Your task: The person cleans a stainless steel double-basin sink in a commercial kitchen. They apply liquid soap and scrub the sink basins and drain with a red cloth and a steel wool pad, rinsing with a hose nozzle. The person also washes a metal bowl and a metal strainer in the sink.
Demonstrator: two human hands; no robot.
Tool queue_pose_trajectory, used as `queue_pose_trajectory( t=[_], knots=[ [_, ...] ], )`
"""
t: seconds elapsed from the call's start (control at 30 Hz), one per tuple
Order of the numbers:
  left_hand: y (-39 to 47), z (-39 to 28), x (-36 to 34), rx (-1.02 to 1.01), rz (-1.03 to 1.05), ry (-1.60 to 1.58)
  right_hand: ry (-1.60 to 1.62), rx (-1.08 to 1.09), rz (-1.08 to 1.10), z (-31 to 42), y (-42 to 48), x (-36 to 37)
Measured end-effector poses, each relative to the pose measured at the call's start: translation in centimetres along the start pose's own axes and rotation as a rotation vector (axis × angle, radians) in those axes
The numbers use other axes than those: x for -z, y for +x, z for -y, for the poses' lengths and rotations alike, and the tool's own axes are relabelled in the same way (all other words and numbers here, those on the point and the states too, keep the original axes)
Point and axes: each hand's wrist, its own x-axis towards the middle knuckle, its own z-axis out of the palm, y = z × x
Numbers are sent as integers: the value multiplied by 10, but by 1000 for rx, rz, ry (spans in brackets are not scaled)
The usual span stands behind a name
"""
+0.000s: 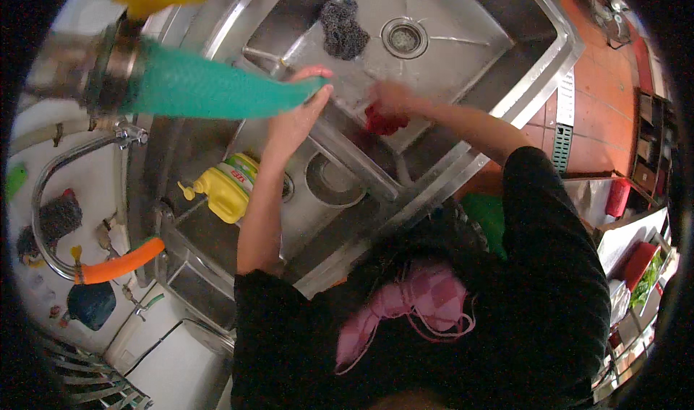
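My left hand (pixel 297 114) grips the free end of a green hose (pixel 211 87), pinched flat between thumb and fingers. The hose runs from a metal tap fitting at the left and its end points over the far basin (pixel 461 41) of a steel double sink. In that basin my right hand (pixel 394 97), blurred by motion, is closed on a red cloth or scrubber (pixel 386 120) low near the divider (pixel 355 152). A dark wire scouring pad (pixel 344 28) lies on the basin floor, left of the round drain (pixel 405 38).
The near basin holds a yellow pump bottle (pixel 225 188) lying on its side and a round metal bowl (pixel 335 179). A curved chrome faucet (pixel 46 177) with an orange hose end (pixel 122 263) stands at the left. Shelves and a red tiled floor (pixel 602 90) are at the right.
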Motion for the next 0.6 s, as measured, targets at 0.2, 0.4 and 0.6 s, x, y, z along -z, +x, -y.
queue_pose_trajectory(
  t=[0.2, 0.4, 0.6],
  knots=[
    [1, -12, 0, 9, -55, -22, 107, 562, -312, -18, 18, -36],
    [9, -21, 2, 53, -269, 18, 482, -574, -486, -43, 82, 27],
    [46, -24, 5, 11, -389, 83, 563, -102, -47, -4, 101, 46]
  ],
)
